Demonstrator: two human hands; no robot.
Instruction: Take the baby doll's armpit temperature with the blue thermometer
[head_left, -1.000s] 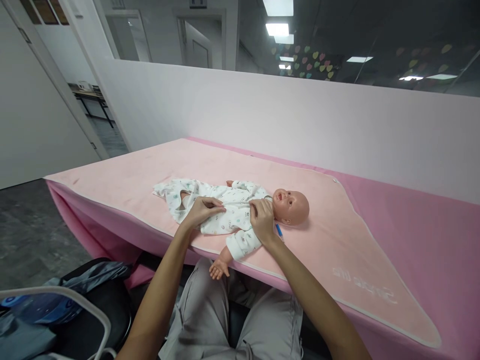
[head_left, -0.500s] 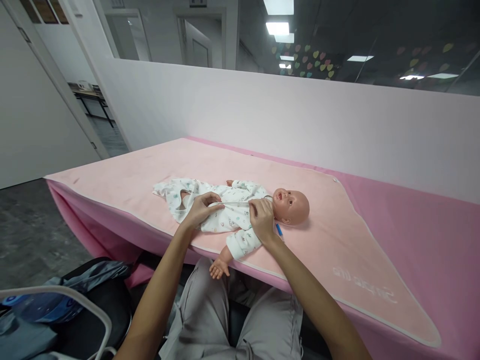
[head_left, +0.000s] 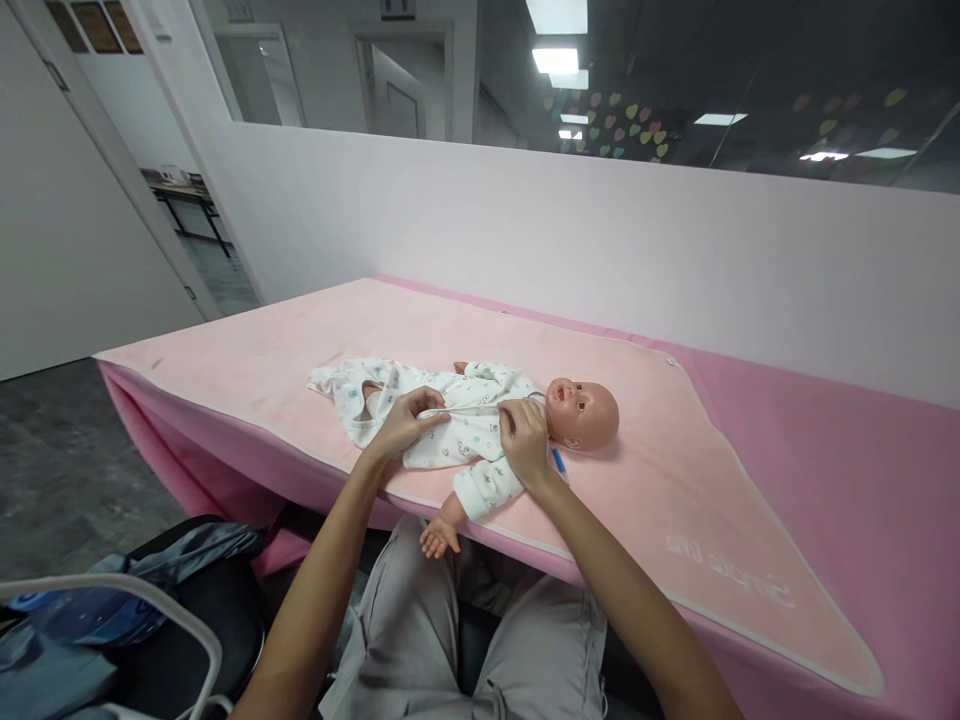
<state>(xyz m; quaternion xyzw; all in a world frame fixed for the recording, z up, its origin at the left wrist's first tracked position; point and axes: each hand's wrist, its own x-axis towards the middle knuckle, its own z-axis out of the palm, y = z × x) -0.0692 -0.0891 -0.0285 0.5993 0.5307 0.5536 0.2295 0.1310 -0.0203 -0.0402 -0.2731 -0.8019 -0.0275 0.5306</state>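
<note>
A bald baby doll (head_left: 592, 415) lies on its back on the pink mat, its head to the right. It wears a white printed outfit (head_left: 450, 445) whose front edge is stretched between my hands. My left hand (head_left: 409, 420) pinches this edge near the doll's waist, thumb and fingers together. Up by the doll's chest and neck, my right hand (head_left: 525, 435) is closed on the same edge. One doll arm hangs past the table's near edge, its palm showing. A small blue object (head_left: 559, 461) lies beside my right wrist, partly hidden.
The pale pink mat (head_left: 675, 500) covers a table with a darker pink cloth (head_left: 862, 450). A white wall with a window stands behind. At the lower left, a black chair (head_left: 217, 590) holds clothing and a plastic bottle (head_left: 97, 610).
</note>
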